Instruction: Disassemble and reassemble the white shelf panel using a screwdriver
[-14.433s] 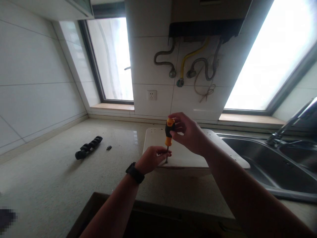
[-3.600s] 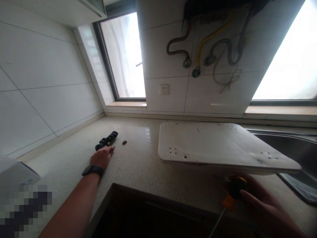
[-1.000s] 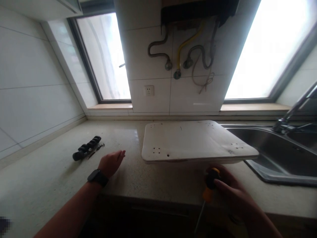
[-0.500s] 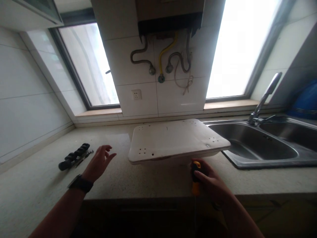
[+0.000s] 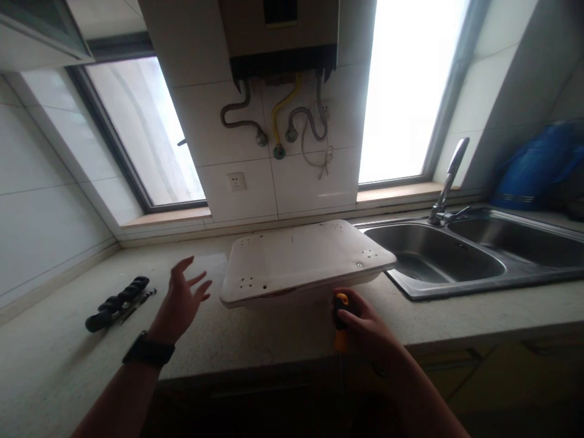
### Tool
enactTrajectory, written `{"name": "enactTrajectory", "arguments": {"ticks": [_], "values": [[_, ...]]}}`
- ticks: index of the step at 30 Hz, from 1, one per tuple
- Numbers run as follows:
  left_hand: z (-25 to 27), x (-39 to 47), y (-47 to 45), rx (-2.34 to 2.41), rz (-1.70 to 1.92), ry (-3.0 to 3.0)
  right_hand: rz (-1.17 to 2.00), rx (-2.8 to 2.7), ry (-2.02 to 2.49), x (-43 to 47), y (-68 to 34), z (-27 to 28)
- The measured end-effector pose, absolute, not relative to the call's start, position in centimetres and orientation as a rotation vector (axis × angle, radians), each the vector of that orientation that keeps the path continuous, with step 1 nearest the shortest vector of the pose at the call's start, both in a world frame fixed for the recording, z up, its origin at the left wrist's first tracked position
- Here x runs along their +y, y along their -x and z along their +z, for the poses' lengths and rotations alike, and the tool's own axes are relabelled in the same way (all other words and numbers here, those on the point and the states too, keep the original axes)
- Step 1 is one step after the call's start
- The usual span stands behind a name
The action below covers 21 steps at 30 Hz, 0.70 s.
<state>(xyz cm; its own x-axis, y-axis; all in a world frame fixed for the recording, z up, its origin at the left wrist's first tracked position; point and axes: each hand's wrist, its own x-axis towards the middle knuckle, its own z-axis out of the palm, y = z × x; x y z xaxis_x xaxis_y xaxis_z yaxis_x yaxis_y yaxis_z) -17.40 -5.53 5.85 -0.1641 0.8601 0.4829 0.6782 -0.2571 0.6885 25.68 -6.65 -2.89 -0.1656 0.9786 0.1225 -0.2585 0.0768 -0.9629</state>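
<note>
A white panel [image 5: 301, 258] with small screw holes lies flat on the stone countertop [image 5: 255, 331], its right end over the sink's edge. My right hand [image 5: 367, 325] grips an orange and black screwdriver [image 5: 340, 319] just in front of the panel, with the shaft pointing down past the counter edge. My left hand [image 5: 180, 298] hovers above the counter to the left of the panel, fingers spread, holding nothing; a dark watch sits on that wrist. A black ribbed handle [image 5: 116, 296] with small bits beside it lies at the far left.
A steel double sink [image 5: 460, 255] with a tap [image 5: 449, 176] fills the right side. A blue bag [image 5: 531, 167] sits behind it. A water heater with hoses [image 5: 278, 118] and a wall socket [image 5: 236, 180] are on the tiled wall between two windows.
My view has swung right and back, showing more of the sink. My left hand has lifted off the counter and opened. The right hand with the screwdriver stays by the panel's front edge.
</note>
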Motion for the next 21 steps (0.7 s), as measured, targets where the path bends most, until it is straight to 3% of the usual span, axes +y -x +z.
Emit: {"name": "enactTrajectory", "arguments": {"ticks": [4, 8, 14, 21], "values": [[7.5, -6.3, 13.5, 1.71, 1.212, -2.045, 1.363, -1.198, 0.861, -6.7, -25.7, -2.9], [9.0, -6.8, 9.0, 1.504, 1.409, -2.332, 1.375, -1.196, 0.858, -6.7, -25.7, -2.9], [9.0, -6.5, 1.4, 1.255, 0.881, -2.802, 1.352, -1.201, 0.871, -6.7, -25.6, -3.1], [6.8, -4.1, -5.2, 1.123, 0.745, -2.999, 1.271, -1.251, 0.825, -6.4, -25.6, -3.4]]}}
